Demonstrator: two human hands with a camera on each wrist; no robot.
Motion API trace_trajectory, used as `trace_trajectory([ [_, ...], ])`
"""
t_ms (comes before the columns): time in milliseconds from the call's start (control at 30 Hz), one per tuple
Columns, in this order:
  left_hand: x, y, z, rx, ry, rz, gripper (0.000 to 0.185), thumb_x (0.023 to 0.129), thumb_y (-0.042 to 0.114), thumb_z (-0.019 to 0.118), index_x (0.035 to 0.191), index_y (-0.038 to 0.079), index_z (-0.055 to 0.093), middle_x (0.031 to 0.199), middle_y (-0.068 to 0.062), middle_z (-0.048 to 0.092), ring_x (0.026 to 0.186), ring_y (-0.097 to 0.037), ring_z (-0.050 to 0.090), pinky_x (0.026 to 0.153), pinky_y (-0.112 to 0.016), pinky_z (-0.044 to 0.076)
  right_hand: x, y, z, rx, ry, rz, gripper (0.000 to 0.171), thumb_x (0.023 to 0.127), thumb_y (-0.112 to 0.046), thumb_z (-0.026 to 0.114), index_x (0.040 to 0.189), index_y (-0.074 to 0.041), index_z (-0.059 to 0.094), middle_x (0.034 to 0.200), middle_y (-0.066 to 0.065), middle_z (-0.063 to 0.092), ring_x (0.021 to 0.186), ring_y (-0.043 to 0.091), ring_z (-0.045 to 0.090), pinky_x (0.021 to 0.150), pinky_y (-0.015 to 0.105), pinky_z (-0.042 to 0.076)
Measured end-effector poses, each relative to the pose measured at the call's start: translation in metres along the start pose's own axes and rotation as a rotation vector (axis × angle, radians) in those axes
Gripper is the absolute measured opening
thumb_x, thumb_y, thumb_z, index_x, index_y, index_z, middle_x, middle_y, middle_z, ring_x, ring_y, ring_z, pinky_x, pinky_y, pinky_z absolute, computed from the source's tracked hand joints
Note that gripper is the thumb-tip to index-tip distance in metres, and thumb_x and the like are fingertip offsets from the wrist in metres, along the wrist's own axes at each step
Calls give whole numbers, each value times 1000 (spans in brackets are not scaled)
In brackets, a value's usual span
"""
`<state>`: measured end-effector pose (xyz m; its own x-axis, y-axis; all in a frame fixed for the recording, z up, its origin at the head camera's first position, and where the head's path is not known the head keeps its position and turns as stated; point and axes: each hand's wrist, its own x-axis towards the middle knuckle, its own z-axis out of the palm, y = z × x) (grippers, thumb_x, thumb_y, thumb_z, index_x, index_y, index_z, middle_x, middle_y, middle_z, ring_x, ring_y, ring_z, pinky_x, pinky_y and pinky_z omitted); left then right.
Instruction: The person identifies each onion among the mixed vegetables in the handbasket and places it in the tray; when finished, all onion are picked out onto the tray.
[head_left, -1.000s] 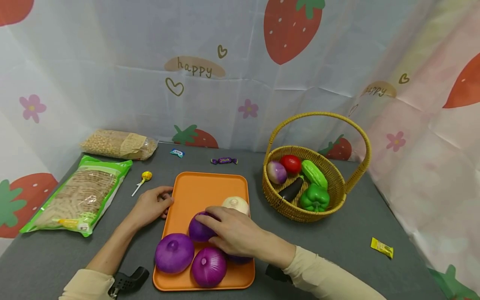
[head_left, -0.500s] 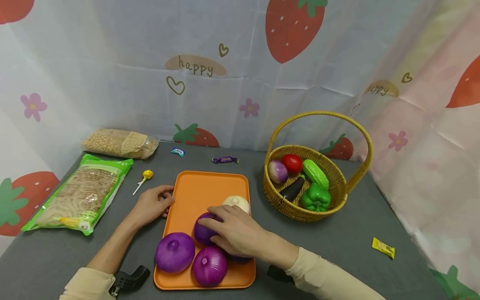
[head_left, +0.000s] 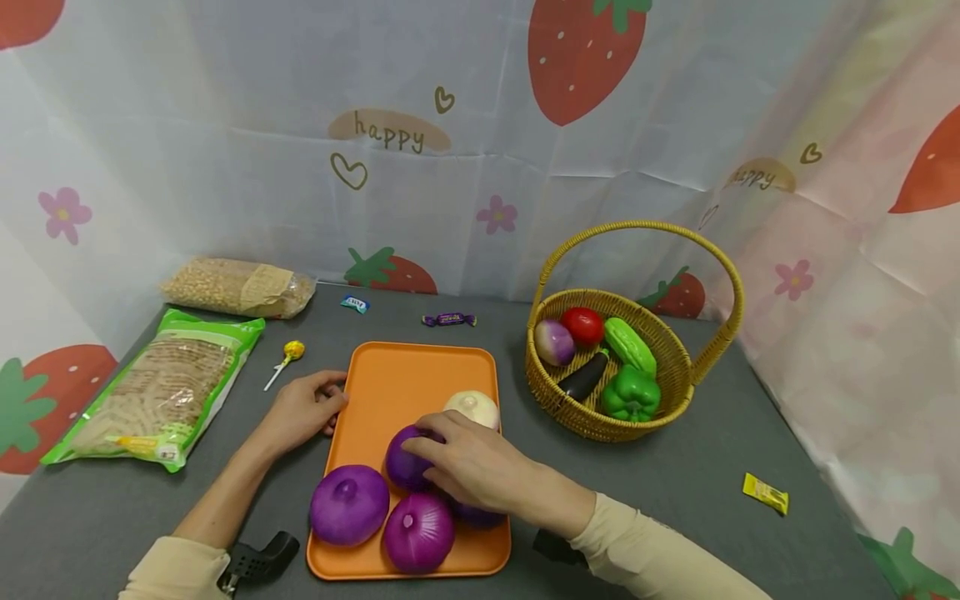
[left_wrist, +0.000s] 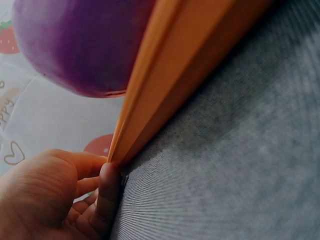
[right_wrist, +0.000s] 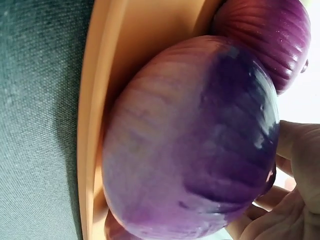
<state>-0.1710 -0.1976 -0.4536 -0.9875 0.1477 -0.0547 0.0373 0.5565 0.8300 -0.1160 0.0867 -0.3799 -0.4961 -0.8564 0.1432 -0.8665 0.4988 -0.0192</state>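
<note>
An orange tray [head_left: 390,392] lies on the table in the head view. My left hand [head_left: 303,412] is at its left rim; in the left wrist view, the thumb and a finger pinch the tray's edge [left_wrist: 165,85]. My right hand [head_left: 487,471] holds a dark purple onion [head_left: 406,460] in the middle of the tray, fingers over its top and side. Partly hidden beneath that hand is another purple onion [head_left: 480,517], large in the right wrist view. Two more purple onions [head_left: 348,506] sit at the near left, and a white onion [head_left: 472,408] by the right rim.
Right of the tray stands a wicker basket [head_left: 592,429] with a tall handle, holding several toy vegetables. A green-edged bag [head_left: 161,387] and a bag of grains [head_left: 240,287] lie at left. A lollipop [head_left: 288,357] and wrapped candies [head_left: 448,320] are scattered around.
My right hand has shifted the onion it holds slightly to the right on the tray. The left hand stays at the rim.
</note>
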Motion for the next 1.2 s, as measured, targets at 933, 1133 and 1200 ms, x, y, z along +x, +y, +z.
trace_trajectory([
  [933,0,1,0,-9,6,9,44,95,15,56,135,-2,52,96,-14,63,61,-11,61,56,-25,56,-29,131,-95,-11,197,460,18,89,-15,59,100,-10,73,104,8,70,91,26,66,77,42,56],
  [1133,-2,3,-3,-31,3,21,45,95,15,56,136,-4,51,96,-15,63,61,-10,60,56,-25,56,-32,171,-89,13,-7,641,39,91,-19,56,127,-5,62,125,20,62,108,39,62,90,54,52],
  [1200,-1,3,-2,-32,3,17,45,95,15,56,136,-3,51,95,-14,63,61,-10,60,56,-25,56,-32,178,-86,32,-86,660,47,92,-20,55,136,-3,55,133,24,56,119,43,56,97,57,48],
])
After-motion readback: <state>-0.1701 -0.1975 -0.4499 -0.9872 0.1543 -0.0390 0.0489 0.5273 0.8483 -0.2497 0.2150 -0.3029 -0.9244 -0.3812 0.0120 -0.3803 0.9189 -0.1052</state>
